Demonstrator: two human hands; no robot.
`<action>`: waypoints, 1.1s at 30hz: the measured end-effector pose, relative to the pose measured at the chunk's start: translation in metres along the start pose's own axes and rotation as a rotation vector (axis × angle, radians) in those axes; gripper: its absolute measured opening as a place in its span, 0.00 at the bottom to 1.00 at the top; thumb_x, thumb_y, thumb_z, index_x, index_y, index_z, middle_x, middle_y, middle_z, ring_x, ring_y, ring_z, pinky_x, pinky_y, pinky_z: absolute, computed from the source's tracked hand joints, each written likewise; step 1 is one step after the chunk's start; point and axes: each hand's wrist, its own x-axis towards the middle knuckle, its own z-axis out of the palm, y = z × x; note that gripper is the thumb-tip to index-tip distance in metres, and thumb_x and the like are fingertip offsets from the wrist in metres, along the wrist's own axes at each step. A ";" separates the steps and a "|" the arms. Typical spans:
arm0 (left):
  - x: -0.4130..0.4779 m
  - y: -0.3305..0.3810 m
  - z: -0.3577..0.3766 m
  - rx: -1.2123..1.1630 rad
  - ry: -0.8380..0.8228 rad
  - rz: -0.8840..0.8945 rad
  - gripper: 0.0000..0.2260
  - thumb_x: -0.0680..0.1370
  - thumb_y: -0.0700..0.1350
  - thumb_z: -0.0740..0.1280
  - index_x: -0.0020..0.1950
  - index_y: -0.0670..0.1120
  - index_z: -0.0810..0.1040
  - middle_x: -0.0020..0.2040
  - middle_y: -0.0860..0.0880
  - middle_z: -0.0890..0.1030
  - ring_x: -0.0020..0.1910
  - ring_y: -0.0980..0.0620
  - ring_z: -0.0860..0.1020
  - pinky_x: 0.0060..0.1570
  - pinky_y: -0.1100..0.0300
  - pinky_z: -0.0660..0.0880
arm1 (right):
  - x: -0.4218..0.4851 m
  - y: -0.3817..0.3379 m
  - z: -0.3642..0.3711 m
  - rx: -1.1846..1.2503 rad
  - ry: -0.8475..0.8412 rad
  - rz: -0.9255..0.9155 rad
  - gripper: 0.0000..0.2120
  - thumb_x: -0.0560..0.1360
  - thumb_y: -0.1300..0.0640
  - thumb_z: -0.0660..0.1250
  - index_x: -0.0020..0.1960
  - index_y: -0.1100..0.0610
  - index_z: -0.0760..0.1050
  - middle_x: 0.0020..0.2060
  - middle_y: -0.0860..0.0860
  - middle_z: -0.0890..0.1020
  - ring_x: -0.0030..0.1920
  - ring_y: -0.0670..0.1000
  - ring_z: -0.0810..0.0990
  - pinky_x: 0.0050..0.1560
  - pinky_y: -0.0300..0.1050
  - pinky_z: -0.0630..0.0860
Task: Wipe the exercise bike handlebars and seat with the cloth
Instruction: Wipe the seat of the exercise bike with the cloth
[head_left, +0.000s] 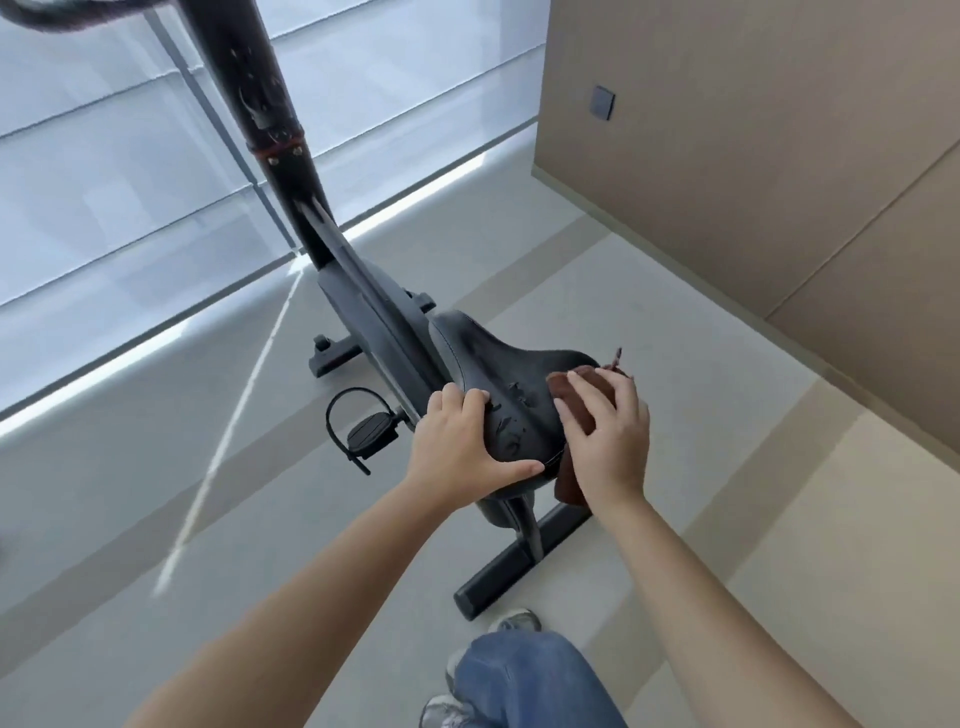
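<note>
The black exercise bike seat (498, 374) sits at the middle of the view, with wet streaks on its top. My left hand (460, 447) grips the seat's near left edge, thumb along the rear rim. My right hand (608, 436) presses a brown cloth (563, 387) flat on the seat's right side; part of the cloth hangs below the seat's rear edge. The bike's black stem (260, 104) rises to the top left, where only a bit of the handlebar (31, 13) shows at the frame's edge.
A pedal with a strap (366, 431) sticks out left of the seat. The bike's rear floor bar (519, 561) and front foot (332, 358) rest on the grey floor. Window blinds fill the left; a beige wall (753, 156) stands at the right. My jeans leg and shoes (519, 680) are below.
</note>
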 end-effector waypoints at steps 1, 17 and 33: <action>0.002 -0.006 -0.003 -0.015 -0.010 0.030 0.37 0.60 0.70 0.67 0.60 0.47 0.69 0.50 0.50 0.69 0.52 0.50 0.66 0.50 0.57 0.67 | 0.014 -0.001 -0.001 -0.068 -0.075 -0.043 0.14 0.72 0.57 0.70 0.57 0.55 0.79 0.57 0.57 0.76 0.52 0.62 0.73 0.54 0.51 0.72; 0.109 -0.048 -0.051 0.326 -0.296 0.497 0.32 0.68 0.64 0.64 0.70 0.53 0.66 0.72 0.46 0.64 0.72 0.44 0.59 0.68 0.45 0.54 | 0.043 -0.020 0.013 -0.227 -0.237 -0.189 0.12 0.71 0.52 0.71 0.54 0.52 0.80 0.52 0.54 0.80 0.46 0.60 0.75 0.46 0.55 0.77; 0.128 -0.052 -0.047 0.177 -0.303 0.573 0.33 0.62 0.62 0.73 0.62 0.50 0.75 0.58 0.46 0.74 0.59 0.43 0.68 0.59 0.47 0.65 | 0.050 -0.019 0.016 -0.135 -0.072 0.250 0.15 0.72 0.52 0.69 0.58 0.54 0.78 0.59 0.52 0.78 0.57 0.59 0.75 0.59 0.50 0.71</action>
